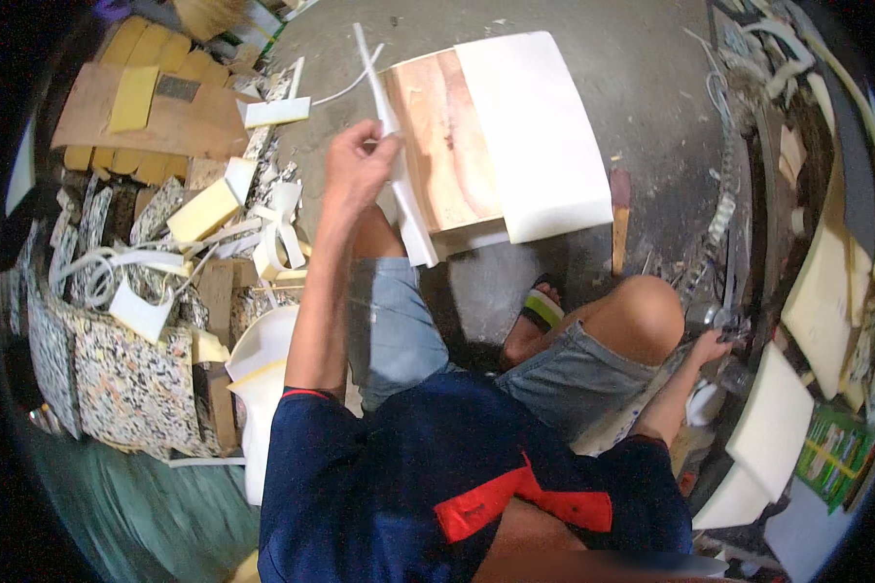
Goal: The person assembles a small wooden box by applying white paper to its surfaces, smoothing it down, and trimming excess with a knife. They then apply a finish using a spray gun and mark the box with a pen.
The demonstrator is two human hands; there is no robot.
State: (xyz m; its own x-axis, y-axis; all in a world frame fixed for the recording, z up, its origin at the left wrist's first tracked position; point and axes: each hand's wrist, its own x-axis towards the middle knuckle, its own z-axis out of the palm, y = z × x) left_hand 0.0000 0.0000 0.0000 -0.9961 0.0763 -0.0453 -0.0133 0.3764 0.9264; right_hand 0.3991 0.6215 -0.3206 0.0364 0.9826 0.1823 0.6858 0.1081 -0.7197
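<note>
Narrow white foam-like strip (408, 209) at 11 o'clock, by the 9 o'clock edge of a pale-brown wooden board (444, 146). Judged light, soft, bendable; best pinched mid-length. Person's left hand (362, 163) grips it there, nearly closed. Right hand (712, 347), 3 o'clock, partly curled; cannot tell whether grasping.

A red-trimmed navy shirt (369, 476) tops grey-blue shorts (401, 316)
</note>
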